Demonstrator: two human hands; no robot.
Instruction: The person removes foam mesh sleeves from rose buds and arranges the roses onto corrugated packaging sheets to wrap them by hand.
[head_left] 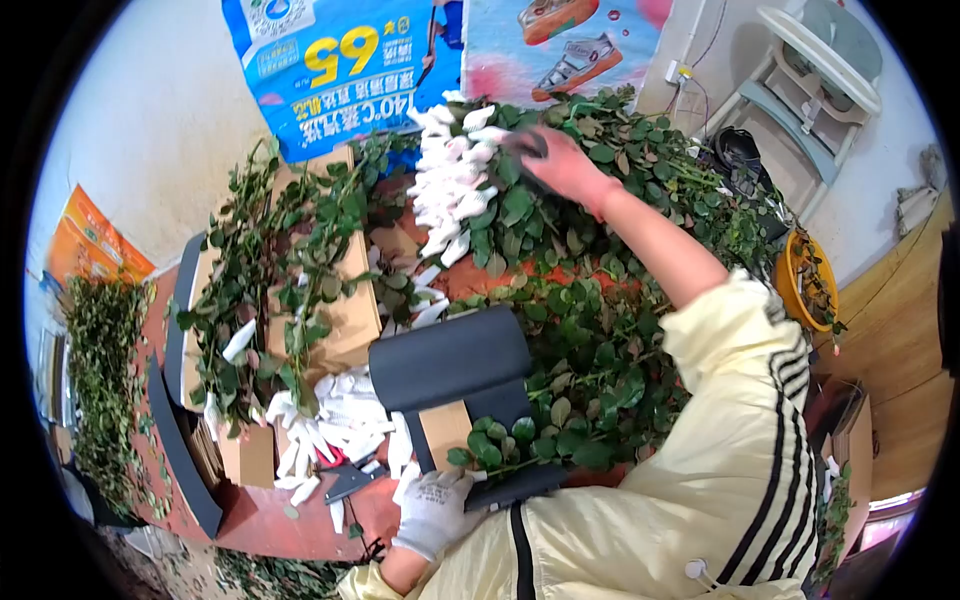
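Observation:
My right hand (565,168), in a pink glove with a dark palm, reaches to the far pile of leafy rose stems (570,220). Its fingers are closed around a rose with a pale sleeved head (488,134), beside a stack of white-sleeved rose heads (450,180). Near my body, my left hand (435,512), in a white glove, has curled fingers at the edge of a black padded sheet (515,487); what they hold is hidden. A leafy stem (515,462) lies over that sheet, next to a cardboard piece (446,432).
Loose white sleeves (335,425) and a black tool (350,482) lie left of my left hand. A dark curved pad (450,352) stands mid-table. More stems lie on cardboard (350,300) at left. At right are a yellow basket (806,280) and a high chair (815,80).

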